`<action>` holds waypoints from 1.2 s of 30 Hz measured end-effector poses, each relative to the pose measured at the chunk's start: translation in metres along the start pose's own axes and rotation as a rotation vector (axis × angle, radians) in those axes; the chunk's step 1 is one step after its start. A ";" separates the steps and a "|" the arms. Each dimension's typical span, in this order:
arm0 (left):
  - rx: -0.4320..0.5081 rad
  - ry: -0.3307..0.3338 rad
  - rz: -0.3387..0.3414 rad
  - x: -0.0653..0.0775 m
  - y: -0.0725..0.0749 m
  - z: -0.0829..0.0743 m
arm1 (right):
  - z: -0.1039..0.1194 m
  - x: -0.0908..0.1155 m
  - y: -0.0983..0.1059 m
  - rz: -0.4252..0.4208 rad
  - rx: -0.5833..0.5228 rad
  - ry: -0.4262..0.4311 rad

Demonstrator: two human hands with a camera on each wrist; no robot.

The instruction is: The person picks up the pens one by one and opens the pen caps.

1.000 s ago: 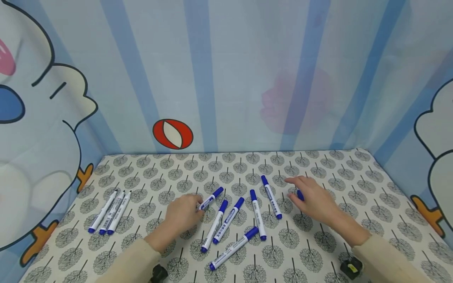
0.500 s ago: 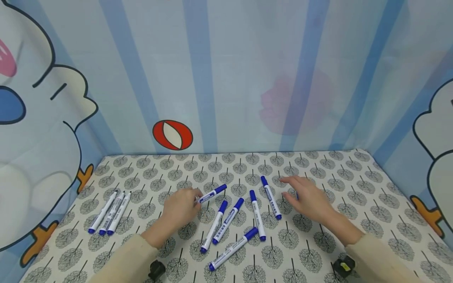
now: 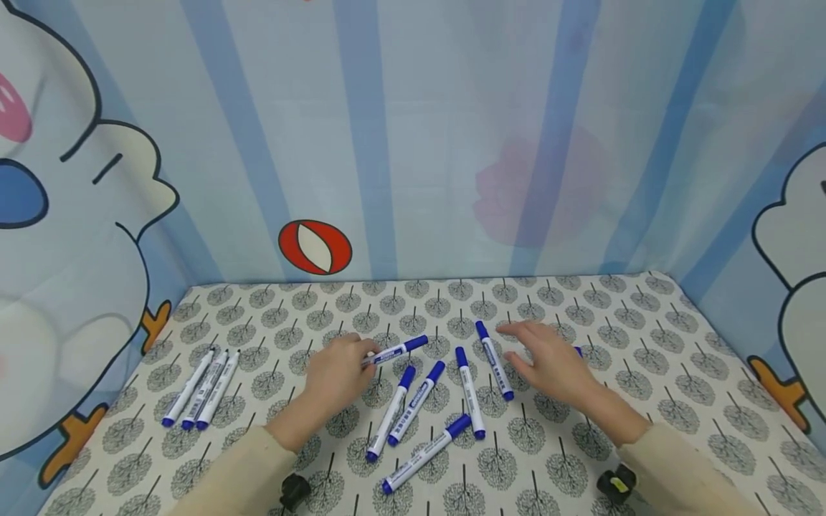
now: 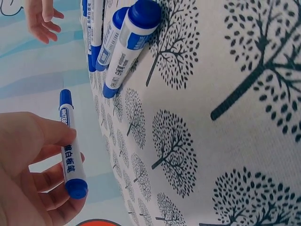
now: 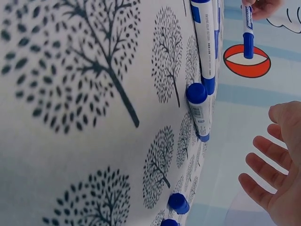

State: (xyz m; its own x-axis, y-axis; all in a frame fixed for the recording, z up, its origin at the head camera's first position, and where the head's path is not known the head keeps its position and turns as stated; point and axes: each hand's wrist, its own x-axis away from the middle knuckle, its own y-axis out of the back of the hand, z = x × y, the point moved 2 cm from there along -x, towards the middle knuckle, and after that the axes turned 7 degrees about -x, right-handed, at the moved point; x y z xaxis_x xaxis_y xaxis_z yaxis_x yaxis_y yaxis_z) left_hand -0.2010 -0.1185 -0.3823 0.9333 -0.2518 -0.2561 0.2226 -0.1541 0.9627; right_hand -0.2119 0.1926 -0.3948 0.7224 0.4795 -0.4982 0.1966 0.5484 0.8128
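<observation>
My left hand (image 3: 342, 369) pinches a white whiteboard marker (image 4: 71, 146) with a blue cap between thumb and fingers. In the left wrist view it is held up off the cloth. My right hand (image 3: 551, 362) has its fingers spread and holds nothing, above the cloth just right of a capped marker (image 3: 495, 362). Behind the right hand, a blue end of another marker (image 3: 578, 352) peeks out; the rest is hidden. Between the hands lie more capped markers: one upright-lying marker (image 3: 470, 394), a slanted pair with a marker (image 3: 416, 403) on its right, and a marker (image 3: 426, 455) in front.
Three uncapped markers (image 3: 203, 390) lie side by side at the left, dark tips pointing away. The table's cloth (image 3: 284, 444) has a tree print. A blue-striped curtain (image 3: 426, 143) with cartoon figures stands along the back and sides.
The marker in my left hand has swung to point further right, and its cap end has shifted rightward. My right hand has moved left, its fingers still spread.
</observation>
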 end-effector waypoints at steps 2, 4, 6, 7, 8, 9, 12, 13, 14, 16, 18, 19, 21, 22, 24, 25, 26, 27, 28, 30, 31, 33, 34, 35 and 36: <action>0.001 -0.015 -0.011 0.000 0.000 -0.002 | 0.001 -0.001 -0.001 0.005 -0.003 -0.004; -0.003 -0.032 -0.022 0.000 0.001 -0.005 | 0.003 -0.002 -0.003 0.015 -0.002 -0.009; -0.008 -0.053 -0.034 -0.001 0.002 -0.007 | 0.005 -0.004 -0.005 0.025 0.000 -0.012; -0.009 -0.065 -0.043 -0.001 0.002 -0.009 | 0.007 -0.006 -0.006 0.029 -0.003 -0.011; -0.012 -0.077 -0.053 -0.002 0.002 -0.010 | 0.009 -0.007 -0.008 0.033 -0.005 -0.007; -0.017 -0.090 -0.064 -0.002 0.002 -0.011 | 0.011 -0.008 -0.009 0.035 -0.005 -0.002; -0.025 -0.130 -0.101 -0.002 0.002 -0.015 | 0.017 -0.012 -0.011 0.042 -0.012 0.022; -0.026 -0.140 -0.109 -0.003 0.003 -0.016 | 0.019 -0.013 -0.012 0.043 -0.009 0.028; -0.027 -0.153 -0.118 -0.003 0.003 -0.017 | 0.020 -0.013 -0.013 0.045 -0.007 0.032; -0.029 -0.171 -0.129 -0.003 0.003 -0.020 | 0.022 -0.014 -0.014 0.045 0.003 0.046; -0.035 -0.187 -0.137 -0.003 0.004 -0.024 | 0.024 -0.016 -0.016 0.044 0.006 0.060; -0.038 -0.194 -0.136 -0.003 0.004 -0.025 | 0.025 -0.016 -0.017 0.043 0.006 0.071; -0.040 -0.203 -0.134 -0.003 0.004 -0.028 | 0.027 -0.018 -0.018 0.050 -0.001 0.086; -0.034 -0.204 -0.129 -0.003 0.005 -0.030 | 0.028 -0.019 -0.019 0.057 -0.008 0.085; -0.021 -0.209 -0.119 -0.003 0.005 -0.032 | 0.031 -0.020 -0.021 0.075 -0.021 0.076; -0.017 -0.211 -0.115 -0.003 0.005 -0.034 | 0.032 -0.021 -0.021 0.084 -0.028 0.068; -0.010 -0.213 -0.112 -0.003 0.005 -0.035 | 0.033 -0.021 -0.022 0.093 -0.034 0.059; -0.007 -0.216 -0.107 -0.003 0.006 -0.037 | 0.035 -0.021 -0.022 0.101 -0.037 0.050; -0.005 -0.219 -0.103 -0.003 0.006 -0.038 | 0.036 -0.022 -0.023 0.105 -0.038 0.045; -0.009 -0.222 -0.091 -0.003 0.006 -0.040 | 0.039 -0.022 -0.024 0.111 -0.038 0.043; -0.011 -0.222 -0.086 -0.003 0.006 -0.041 | 0.041 -0.023 -0.024 0.113 -0.036 0.044; -0.009 -0.221 -0.075 -0.003 0.007 -0.043 | 0.043 -0.023 -0.025 0.116 -0.026 0.045; -0.006 -0.223 -0.076 -0.003 0.007 -0.044 | 0.044 -0.023 -0.026 0.120 -0.022 0.048; -0.007 -0.223 -0.079 -0.004 0.007 -0.045 | 0.045 -0.024 -0.026 0.124 -0.018 0.045; -0.005 -0.225 -0.084 -0.004 0.007 -0.045 | 0.045 -0.024 -0.027 0.128 -0.014 0.042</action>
State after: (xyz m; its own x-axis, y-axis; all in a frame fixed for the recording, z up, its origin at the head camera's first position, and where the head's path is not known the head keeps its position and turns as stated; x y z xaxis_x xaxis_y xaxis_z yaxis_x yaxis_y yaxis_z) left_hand -0.1902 -0.0756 -0.3703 0.8250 -0.4452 -0.3482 0.2989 -0.1792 0.9373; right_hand -0.2044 0.1357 -0.3909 0.7127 0.5740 -0.4033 0.0956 0.4901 0.8664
